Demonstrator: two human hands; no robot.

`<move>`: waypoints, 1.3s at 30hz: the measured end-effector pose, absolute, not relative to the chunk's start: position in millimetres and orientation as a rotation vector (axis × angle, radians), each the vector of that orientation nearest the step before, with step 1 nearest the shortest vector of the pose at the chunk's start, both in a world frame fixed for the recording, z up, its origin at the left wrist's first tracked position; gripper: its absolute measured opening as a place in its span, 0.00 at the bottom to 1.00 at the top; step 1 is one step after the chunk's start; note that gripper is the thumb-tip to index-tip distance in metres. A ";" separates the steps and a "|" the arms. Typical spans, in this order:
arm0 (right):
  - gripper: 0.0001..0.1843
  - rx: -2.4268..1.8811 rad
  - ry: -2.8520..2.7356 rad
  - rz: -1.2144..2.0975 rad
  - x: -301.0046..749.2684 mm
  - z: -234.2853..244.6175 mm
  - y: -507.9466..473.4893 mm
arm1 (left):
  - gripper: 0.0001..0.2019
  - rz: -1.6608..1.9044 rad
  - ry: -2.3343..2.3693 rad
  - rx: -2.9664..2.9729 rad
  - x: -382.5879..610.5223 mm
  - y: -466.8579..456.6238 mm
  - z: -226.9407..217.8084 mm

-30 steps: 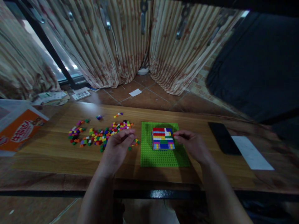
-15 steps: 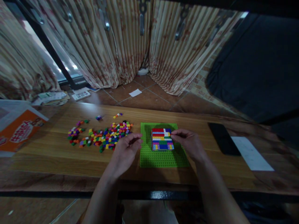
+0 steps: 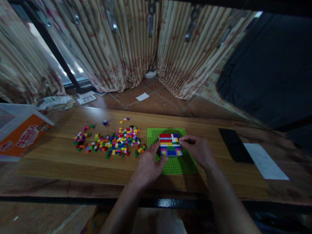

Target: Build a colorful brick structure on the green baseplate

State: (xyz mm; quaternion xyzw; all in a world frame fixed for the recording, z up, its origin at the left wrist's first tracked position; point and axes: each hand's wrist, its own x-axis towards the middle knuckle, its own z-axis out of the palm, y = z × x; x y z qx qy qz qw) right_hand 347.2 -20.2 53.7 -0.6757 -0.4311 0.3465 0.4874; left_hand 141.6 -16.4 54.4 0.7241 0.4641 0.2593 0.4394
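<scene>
A block of toy building bricks [image 3: 170, 145], striped in red, white, yellow, green and blue rows, sits on a green studded baseplate [image 3: 180, 167]. My left hand [image 3: 149, 162] is around the block's left front corner, its fingers along the left side and its thumb at the front edge. At the block's right edge, the thumb and fingertips of my right hand [image 3: 195, 148] are pinched together. Whatever lies between those fingertips is too small and hidden to make out.
Loose coloured bricks [image 3: 119, 141] are heaped left of the baseplate, with small groups around them. A clear box with an orange label [image 3: 26, 133] stands at the far left. On the right lie a black phone-like slab [image 3: 235, 145] and a white sheet [image 3: 265, 161].
My left hand has moved right from beside the loose bricks to the block's left front corner. My right hand stays at the block's right edge.
</scene>
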 end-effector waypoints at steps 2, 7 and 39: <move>0.12 -1.655 -1.073 0.834 346.7 53.0 -20.1 | 0.24 0.642 1.177 1.809 143.2 -17.1 55.2; 0.12 -1.607 -1.057 0.842 345.9 50.1 -24.1 | 0.23 0.688 1.230 1.785 145.8 -18.8 51.1; 0.21 -1.654 -0.727 0.701 351.6 51.3 -18.6 | 0.15 0.827 1.202 1.666 97.5 15.0 60.6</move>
